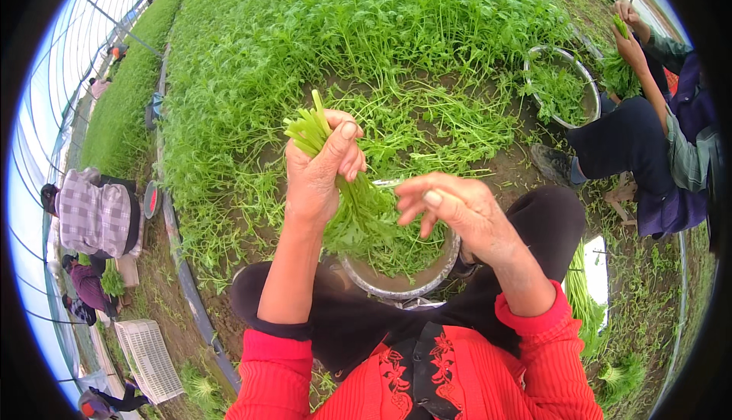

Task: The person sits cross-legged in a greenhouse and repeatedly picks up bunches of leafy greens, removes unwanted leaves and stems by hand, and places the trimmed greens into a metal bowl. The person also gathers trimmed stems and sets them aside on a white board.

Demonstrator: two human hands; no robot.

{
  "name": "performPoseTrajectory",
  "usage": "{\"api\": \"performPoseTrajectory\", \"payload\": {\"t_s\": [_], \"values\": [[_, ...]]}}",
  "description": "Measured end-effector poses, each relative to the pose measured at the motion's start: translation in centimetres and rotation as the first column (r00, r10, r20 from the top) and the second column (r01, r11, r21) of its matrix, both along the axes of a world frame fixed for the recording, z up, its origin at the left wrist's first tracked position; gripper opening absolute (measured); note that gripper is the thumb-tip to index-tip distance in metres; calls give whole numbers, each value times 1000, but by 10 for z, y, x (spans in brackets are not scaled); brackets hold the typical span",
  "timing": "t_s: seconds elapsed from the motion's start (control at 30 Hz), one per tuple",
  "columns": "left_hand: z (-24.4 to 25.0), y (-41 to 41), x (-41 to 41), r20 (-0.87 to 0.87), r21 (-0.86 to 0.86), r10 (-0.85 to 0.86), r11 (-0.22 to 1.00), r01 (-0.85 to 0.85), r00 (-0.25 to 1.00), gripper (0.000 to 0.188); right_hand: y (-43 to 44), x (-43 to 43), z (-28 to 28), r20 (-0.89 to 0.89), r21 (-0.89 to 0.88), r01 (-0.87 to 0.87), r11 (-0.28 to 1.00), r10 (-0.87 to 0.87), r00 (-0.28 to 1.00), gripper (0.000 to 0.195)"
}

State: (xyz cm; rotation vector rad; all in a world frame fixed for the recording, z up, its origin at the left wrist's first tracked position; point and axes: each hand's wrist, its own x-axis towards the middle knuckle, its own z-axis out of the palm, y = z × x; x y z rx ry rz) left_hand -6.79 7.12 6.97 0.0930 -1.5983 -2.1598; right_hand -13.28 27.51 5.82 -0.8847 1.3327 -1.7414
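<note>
My left hand [320,159] is wrapped around a bunch of leafy greens [363,205]. The pale cut stems [309,125] stick up above the thumb, and the feathery leaves hang below the fist. To the right, my right hand [457,205] holds nothing, with its fingers apart and pointing toward the bunch without touching it. Below both hands a round basin [394,294] stands between my knees. Loose leafy greens [412,251] lie in it, and the hanging leaves hide part of its far side.
Uncut greens [372,14] grow ahead, with cut stalks strewn before them. At right a co-worker [646,151] sits by another basin [595,102]. Bundled stalks [580,288] lie beside my right knee. Left are a pipe [189,288], a white plastic crate [150,357] and several people.
</note>
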Motion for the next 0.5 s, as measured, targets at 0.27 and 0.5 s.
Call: {"api": "performPoseTrajectory", "payload": {"t_s": [0.27, 0.5], "values": [[14, 42, -38, 254, -603, -94, 762, 234, 963, 40, -35, -60, 101, -956, 152, -129, 980, 179, 231, 39], [60, 56, -91, -113, -111, -171, 981, 158, 979, 20, 77, -101, 95, -865, -287, 590, 755, -469, 180, 32]]}}
